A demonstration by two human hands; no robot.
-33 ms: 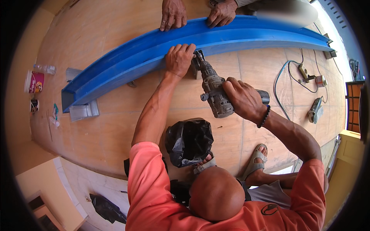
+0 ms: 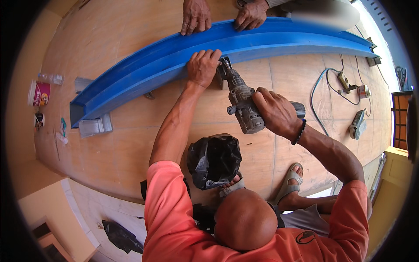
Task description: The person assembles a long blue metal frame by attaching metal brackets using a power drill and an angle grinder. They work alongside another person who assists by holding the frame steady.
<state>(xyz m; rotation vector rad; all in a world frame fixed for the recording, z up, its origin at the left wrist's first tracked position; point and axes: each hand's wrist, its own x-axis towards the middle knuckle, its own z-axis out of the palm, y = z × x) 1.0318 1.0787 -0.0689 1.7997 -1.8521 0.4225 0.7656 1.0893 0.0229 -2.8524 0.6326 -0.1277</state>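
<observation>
Head view: our left hand lies flat, fingers together, on the blue channel; our right hand fingers clamp the drill.

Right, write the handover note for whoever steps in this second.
Left hand: flat on the near edge of the blue channel, pressing it down.
Right hand: gripping the power drill, its nose against the channel's near side beside the left hand.
A second person's hands brace the far edge.
Black bag lies on the floor near the feet.
Done: channel positioned and steadied.
Left: cannot tell whether any fixing is in yet.
</observation>
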